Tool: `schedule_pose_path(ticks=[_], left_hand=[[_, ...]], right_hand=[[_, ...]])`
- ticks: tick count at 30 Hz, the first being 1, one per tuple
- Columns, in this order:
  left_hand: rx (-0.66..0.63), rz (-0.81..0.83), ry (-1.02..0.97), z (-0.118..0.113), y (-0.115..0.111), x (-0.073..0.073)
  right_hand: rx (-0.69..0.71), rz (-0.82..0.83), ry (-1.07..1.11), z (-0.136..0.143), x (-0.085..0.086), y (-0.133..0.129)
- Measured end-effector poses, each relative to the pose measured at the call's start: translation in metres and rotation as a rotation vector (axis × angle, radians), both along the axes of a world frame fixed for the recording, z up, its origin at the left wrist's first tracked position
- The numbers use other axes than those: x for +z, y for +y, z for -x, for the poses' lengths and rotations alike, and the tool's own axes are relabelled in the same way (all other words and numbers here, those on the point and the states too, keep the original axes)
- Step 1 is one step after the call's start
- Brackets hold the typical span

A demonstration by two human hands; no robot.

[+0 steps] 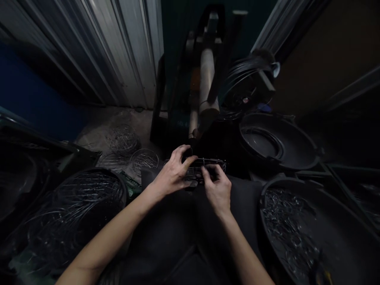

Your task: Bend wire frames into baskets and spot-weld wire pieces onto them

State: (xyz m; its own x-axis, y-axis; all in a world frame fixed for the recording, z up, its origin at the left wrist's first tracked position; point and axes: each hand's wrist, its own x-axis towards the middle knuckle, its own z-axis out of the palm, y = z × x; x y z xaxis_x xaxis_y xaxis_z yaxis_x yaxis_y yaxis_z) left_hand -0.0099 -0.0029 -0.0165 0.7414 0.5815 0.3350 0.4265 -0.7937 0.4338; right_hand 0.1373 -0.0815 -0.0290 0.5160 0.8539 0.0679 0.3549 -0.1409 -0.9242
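Observation:
A small frame of thin metal wire (209,160) lies between my hands, below a machine's vertical rods. My left hand (175,172) curls around its left end, with the thumb and fingers bent onto it. At the right side, my right hand (218,188) pinches the front of the frame with thumb and fingertips. The exact contact points are dark and partly hidden by the fingers. Under both hands is dark cloth (166,233) over my lap.
The machine's pale cylinder (207,75) stands ahead. At right, one round tub (299,158) holds a wire coil and another tub (347,237) small bent wire pieces. A left basin (124,190) holds long wires. Wire bundles (123,140) lie on the floor.

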Motion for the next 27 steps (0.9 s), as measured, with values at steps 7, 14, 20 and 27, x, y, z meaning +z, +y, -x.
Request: schedule_pose_path(ticks=[7, 14, 20, 27], left_hand=[[0.055, -0.067, -0.03, 0.001, 0.026, 0.006], [0.079, -0.107, -0.07, 0.0, 0.04, 0.002], [0.095, -0.118, -0.08, -0.003, 0.048, -0.002], [0.09, -0.134, -0.086, -0.005, 0.051, -0.005]], right_hand=[[0.001, -0.047, -0.09, 0.002, 0.007, 0.031], [0.004, -0.076, -0.129, 0.002, 0.006, 0.046], [0.001, -0.107, -0.147, 0.001, 0.003, 0.055], [-0.01, -0.121, -0.13, 0.001, -0.001, 0.058]])
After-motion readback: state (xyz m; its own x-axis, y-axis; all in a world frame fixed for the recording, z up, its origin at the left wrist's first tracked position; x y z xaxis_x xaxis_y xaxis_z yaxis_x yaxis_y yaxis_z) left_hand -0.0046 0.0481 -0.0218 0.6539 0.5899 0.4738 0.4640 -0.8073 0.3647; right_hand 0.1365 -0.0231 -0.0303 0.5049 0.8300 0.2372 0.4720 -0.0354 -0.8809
